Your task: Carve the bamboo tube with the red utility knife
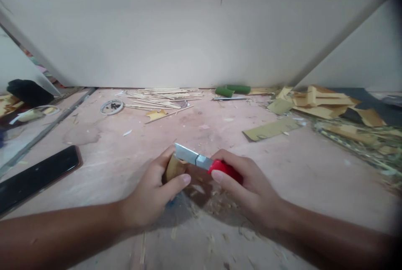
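Observation:
My right hand (245,182) is closed around the red handle of a utility knife (191,158), whose wide metal blade points left. My left hand (157,186) grips a short tan piece (174,168), rounded and perhaps bamboo or wood, between thumb and fingers. The blade lies across the upper edge of this piece; whether it cuts in I cannot tell. Small shavings (216,207) are scattered on the surface below both hands.
A phone (40,178) lies at the left. Thin sticks (166,97), a round dish (112,106) with dark bits and green cylinders (232,90) sit by the white panel (176,27). Tan paper scraps (320,102), a flat strip (271,129) and a pile of slivers (364,144) lie right.

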`<action>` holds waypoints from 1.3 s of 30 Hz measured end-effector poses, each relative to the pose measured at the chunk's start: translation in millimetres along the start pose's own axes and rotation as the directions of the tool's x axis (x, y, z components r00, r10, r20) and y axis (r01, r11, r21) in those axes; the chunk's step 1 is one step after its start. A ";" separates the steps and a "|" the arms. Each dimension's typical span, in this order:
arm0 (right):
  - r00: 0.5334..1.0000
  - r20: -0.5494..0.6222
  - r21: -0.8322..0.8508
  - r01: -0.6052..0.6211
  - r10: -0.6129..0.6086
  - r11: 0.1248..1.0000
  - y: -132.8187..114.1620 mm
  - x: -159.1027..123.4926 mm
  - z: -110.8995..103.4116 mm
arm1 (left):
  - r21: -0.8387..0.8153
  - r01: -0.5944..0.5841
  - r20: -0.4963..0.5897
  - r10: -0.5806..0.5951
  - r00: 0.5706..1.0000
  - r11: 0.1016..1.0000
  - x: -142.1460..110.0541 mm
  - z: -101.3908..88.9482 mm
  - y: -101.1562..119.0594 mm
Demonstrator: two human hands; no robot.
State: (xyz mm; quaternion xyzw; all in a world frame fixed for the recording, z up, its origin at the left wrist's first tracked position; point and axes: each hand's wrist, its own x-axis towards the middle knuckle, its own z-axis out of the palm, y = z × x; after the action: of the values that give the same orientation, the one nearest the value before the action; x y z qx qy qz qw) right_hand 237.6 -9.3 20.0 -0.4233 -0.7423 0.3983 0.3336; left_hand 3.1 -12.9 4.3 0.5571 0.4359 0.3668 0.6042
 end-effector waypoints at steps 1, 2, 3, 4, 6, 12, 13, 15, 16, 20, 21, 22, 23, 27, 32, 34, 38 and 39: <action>1.000 -0.013 0.005 0.008 -0.008 1.000 -0.1 -0.3 0.1 | 0.031 0.004 -0.003 -0.004 1.000 1.000 0.5 0.2 1.0; 0.999 -0.030 0.004 0.017 -0.017 1.000 -0.2 -0.6 0.3 | 0.065 0.004 -0.003 -0.003 1.000 0.998 0.7 0.7 2.3; 0.998 -0.051 -0.005 0.026 -0.026 1.000 -0.3 -0.9 0.8 | 0.103 -0.003 -0.001 0.003 1.000 0.995 0.8 1.3 3.8; 0.997 -0.073 -0.019 0.035 -0.036 0.999 -0.5 -1.1 1.6 | 0.143 -0.018 0.004 0.017 1.000 0.990 0.6 1.9 5.3; 0.991 -0.118 -0.045 0.058 -0.063 0.997 -1.0 -1.1 3.7 | 0.220 -0.053 0.027 0.048 0.998 0.974 0.0 3.2 7.6; 0.994 -0.096 0.006 0.051 -0.050 0.999 -2.1 0.2 10.0 | 0.310 -0.115 0.186 0.059 0.981 0.944 -1.4 3.9 7.7; 0.996 -0.087 0.002 0.035 -0.035 0.999 -1.7 0.3 10.4 | 0.308 -0.113 0.193 0.054 0.980 0.945 -1.4 3.6 7.9; 0.997 -0.073 -0.024 0.011 -0.013 1.000 -0.4 0.3 10.8 | 0.309 -0.115 0.198 0.054 0.979 0.944 -1.1 3.0 8.9; 0.998 -0.069 -0.038 0.005 -0.007 0.999 0.5 0.3 10.9 | 0.316 -0.123 0.202 0.061 0.978 0.941 -0.9 2.7 9.7; 0.998 -0.067 -0.067 0.011 -0.016 0.998 2.8 -0.8 10.7 | 0.358 -0.174 0.205 0.105 0.973 0.917 -0.1 1.9 11.1; 0.997 -0.070 -0.068 0.012 -0.017 0.998 2.8 -1.2 10.6 | 0.364 -0.174 0.200 0.105 0.974 0.915 0.0 1.8 10.5; 0.997 -0.075 -0.069 0.013 -0.018 0.998 2.6 -1.6 10.4 | 0.369 -0.169 0.192 0.103 0.976 0.914 -0.1 1.6 9.5; 0.996 -0.084 -0.071 0.014 -0.020 0.997 2.3 -2.0 10.3 | 0.375 -0.163 0.182 0.100 0.978 0.913 -0.2 1.5 8.3; 0.994 -0.107 -0.080 0.024 -0.033 0.996 2.4 -2.6 9.8 | 0.408 -0.160 0.168 0.098 0.981 0.899 -0.4 0.6 4.5; 0.993 -0.106 -0.068 0.042 -0.049 0.997 3.9 -2.4 10.0 | 0.365 -0.156 0.201 0.086 0.976 0.918 0.7 0.6 6.1; 0.992 -0.110 -0.076 0.045 -0.054 0.996 3.4 -2.5 9.8 | 0.353 -0.158 0.190 0.095 0.977 0.922 0.8 1.2 6.4; 0.992 -0.108 -0.084 0.057 -0.066 0.995 2.4 -3.0 9.0 | 0.315 -0.163 0.181 0.109 0.977 0.935 0.7 2.8 4.8; 0.991 -0.117 -0.093 0.056 -0.067 0.994 2.5 -2.8 8.8 | 0.297 -0.157 0.172 0.109 0.979 0.942 0.8 3.1 4.5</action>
State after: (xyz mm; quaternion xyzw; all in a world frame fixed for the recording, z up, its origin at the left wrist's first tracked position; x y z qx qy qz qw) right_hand 232.4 -13.8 13.3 -0.4379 -0.7505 0.3281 0.3706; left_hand 6.5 -12.8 8.7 0.6995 0.4013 0.2904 0.5151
